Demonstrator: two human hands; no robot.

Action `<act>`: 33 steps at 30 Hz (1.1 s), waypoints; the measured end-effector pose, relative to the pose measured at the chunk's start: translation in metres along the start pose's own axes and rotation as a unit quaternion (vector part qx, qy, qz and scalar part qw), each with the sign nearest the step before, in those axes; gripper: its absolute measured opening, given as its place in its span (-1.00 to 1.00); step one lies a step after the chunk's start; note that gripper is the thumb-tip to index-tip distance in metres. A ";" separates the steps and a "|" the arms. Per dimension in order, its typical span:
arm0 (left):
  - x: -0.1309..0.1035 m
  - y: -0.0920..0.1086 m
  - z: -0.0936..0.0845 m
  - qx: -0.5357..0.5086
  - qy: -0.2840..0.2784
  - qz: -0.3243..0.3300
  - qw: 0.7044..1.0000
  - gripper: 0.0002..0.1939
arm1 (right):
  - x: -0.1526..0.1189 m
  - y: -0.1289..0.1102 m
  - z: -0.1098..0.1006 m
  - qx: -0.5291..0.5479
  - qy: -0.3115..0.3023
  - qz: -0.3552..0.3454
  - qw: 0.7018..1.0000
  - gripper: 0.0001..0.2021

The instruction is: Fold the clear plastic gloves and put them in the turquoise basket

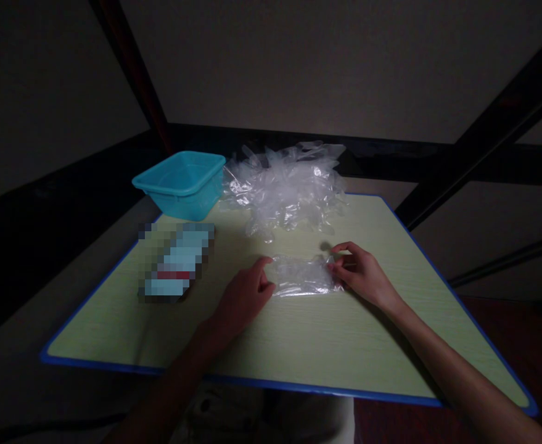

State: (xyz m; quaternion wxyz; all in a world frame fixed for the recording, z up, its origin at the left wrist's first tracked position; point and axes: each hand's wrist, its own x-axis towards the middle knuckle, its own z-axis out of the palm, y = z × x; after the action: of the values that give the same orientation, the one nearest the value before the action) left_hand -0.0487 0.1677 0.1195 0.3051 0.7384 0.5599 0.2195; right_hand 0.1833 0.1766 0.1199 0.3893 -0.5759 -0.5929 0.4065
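A clear disposable plastic glove (301, 275) lies flat on the table between my hands, looking folded into a rough rectangle. My left hand (248, 295) is curled at its left edge, index finger and thumb touching the plastic. At the right edge, my right hand (361, 274) pinches the glove between thumb and fingers. Just beyond is a loose heap of clear plastic gloves (289, 188), their finger shapes sticking out in many directions.
A turquoise plastic basin (201, 194) stands at the table's back left, beside the heap. Nearer on the left lies a pixelated, phone-like object (176, 262). The pale table (298, 354) has a blue edge. Dark slanted bars (483, 129) rise behind it.
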 end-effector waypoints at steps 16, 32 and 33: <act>-0.003 0.010 0.005 0.097 0.102 0.096 0.985 -0.68 | -0.001 0.004 0.001 -0.081 0.022 -0.073 0.994 -0.75; -0.002 0.011 0.037 0.292 -0.008 0.249 0.924 -0.30 | -0.002 0.004 0.000 -0.096 0.022 -0.083 0.992 -0.74; -0.002 0.011 0.037 0.294 -0.008 0.248 0.923 -0.30 | -0.002 0.004 0.000 -0.091 0.021 -0.081 0.992 -0.74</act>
State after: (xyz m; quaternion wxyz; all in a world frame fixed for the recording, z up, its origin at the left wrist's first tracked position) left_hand -0.0168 0.1559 0.1008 0.0146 0.9119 0.3958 0.1075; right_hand 0.1849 0.1743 0.1159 0.3791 -0.5675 -0.6639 0.3057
